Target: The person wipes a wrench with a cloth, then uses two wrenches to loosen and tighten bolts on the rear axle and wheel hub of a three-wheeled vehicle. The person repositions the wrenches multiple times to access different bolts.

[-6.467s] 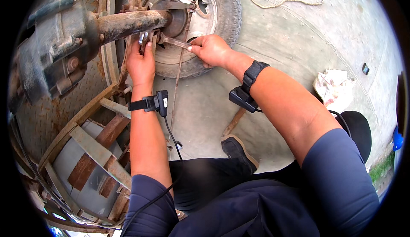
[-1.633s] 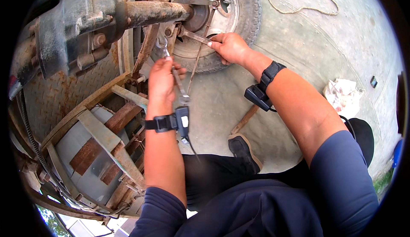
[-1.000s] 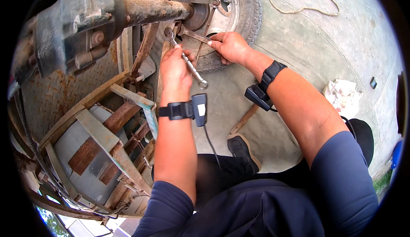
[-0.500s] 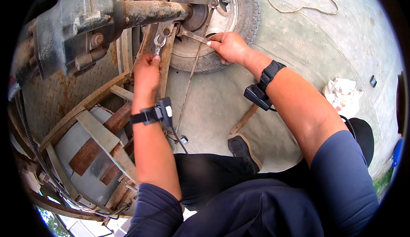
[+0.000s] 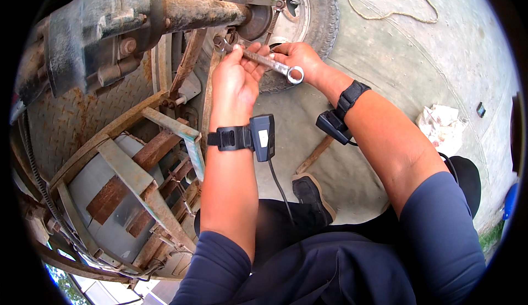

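My left hand (image 5: 235, 79) grips a steel combination wrench (image 5: 264, 61); its open end sits on a fastener (image 5: 220, 42) under the rusty axle tube (image 5: 203, 14), its ring end points right. My right hand (image 5: 297, 60) is closed just behind the ring end, near a threaded rod (image 5: 273, 22) by the wheel hub; what it holds is hidden. Both wrists carry black strapped devices.
A tyre and rim (image 5: 313, 14) lie at the top. The grey differential housing (image 5: 104, 30) and a rusty steel frame (image 5: 137, 162) fill the left. A rope (image 5: 379, 14), a crumpled white rag (image 5: 440, 129) and my shoe (image 5: 313, 195) lie on the concrete.
My left hand has risen from the frame below the axle and now swings the wrench so its ring end lies to the right. My right hand stays by the hub.
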Action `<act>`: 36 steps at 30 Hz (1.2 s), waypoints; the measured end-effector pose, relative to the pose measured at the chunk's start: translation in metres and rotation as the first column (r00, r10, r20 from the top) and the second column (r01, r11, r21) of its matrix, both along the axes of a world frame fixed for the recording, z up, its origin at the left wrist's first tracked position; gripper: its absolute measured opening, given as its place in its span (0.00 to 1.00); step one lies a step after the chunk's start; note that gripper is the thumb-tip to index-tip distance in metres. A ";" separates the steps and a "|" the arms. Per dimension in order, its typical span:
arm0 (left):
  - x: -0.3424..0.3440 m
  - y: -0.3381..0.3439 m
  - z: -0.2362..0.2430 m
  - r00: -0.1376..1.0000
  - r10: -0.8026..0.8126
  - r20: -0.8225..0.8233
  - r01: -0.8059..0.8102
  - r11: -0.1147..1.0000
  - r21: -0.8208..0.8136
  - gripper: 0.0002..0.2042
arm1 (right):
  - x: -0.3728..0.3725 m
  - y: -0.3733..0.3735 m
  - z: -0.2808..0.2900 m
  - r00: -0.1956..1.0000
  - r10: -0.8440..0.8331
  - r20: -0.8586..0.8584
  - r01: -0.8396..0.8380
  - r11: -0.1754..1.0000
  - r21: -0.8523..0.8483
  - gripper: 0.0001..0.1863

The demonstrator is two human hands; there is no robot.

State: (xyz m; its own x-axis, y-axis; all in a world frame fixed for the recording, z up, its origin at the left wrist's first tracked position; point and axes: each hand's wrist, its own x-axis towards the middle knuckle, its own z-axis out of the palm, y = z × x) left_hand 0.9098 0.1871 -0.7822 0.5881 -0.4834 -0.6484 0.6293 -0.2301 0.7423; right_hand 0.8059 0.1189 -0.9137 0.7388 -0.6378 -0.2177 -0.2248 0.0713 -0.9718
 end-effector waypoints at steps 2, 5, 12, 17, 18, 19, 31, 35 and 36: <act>-0.004 -0.010 0.003 0.998 0.059 -0.021 -0.060 0.997 -0.046 0.09 | -0.011 -0.007 0.031 0.990 0.131 -0.049 -0.111 0.947 0.300 0.17; -0.007 -0.025 0.000 0.988 0.145 -0.055 -0.150 0.983 -0.103 0.11 | -0.010 -0.008 0.044 0.987 0.118 -0.112 -0.080 0.951 0.300 0.17; -0.006 -0.037 -0.010 0.970 0.207 -0.127 -0.230 0.949 -0.216 0.10 | -0.010 -0.004 0.043 0.996 0.050 -0.078 -0.021 0.941 0.338 0.16; 0.004 -0.017 -0.010 0.991 0.131 -0.013 -0.131 0.989 -0.065 0.10 | -0.012 -0.008 0.042 0.992 0.102 -0.070 -0.074 0.941 0.329 0.18; 0.007 -0.011 -0.010 0.994 0.110 -0.008 -0.110 0.993 -0.043 0.10 | -0.012 -0.007 0.040 0.995 0.094 -0.039 -0.075 0.938 0.338 0.19; 0.003 -0.010 -0.002 0.998 0.064 0.029 -0.064 0.998 0.004 0.10 | -0.012 -0.008 0.041 0.994 0.095 -0.061 -0.069 0.939 0.338 0.19; 0.083 0.046 0.025 0.049 -0.841 0.540 0.096 0.542 0.835 0.17 | -0.012 -0.007 0.045 0.993 0.098 -0.058 -0.070 0.925 0.372 0.21; 0.075 0.056 0.020 0.503 -0.700 0.507 0.224 0.672 0.706 0.13 | -0.013 -0.008 0.044 0.992 0.092 -0.090 -0.055 0.934 0.352 0.20; 0.065 0.056 0.017 0.667 -0.589 0.456 0.236 0.748 0.620 0.12 | -0.014 -0.009 0.042 0.992 0.087 -0.095 -0.050 0.939 0.341 0.19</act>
